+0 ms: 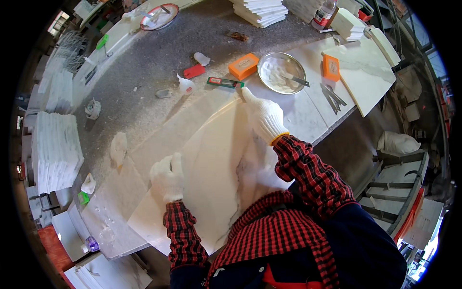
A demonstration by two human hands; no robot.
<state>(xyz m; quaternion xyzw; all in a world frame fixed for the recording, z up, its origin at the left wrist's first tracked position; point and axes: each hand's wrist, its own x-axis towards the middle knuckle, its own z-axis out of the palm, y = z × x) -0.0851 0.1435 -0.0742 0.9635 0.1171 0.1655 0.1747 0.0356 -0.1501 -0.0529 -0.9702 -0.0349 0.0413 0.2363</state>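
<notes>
A pale marble slab [207, 168] with grey veining lies in front of me, its near part reaching toward my checked apron. My left hand [167, 179], in a white knitted glove, grips its left edge; some fingertips are hidden. At the far right end of the slab is my right hand [264, 115], gloved alike, closed over the edge with the thumb or index finger stretched forward. That fingertip comes close to the green end of a small flat green box [225, 82]; whether they touch I cannot tell.
Beyond lie orange boxes [243, 66], a steel bowl [281, 72] of white paste with a spatula, metal scrapers [333, 98] and a red card-like piece [194, 71]. Stacked white tiles [57, 151] stand left, more [260, 10] at the back. A bottle [324, 14] stands far right.
</notes>
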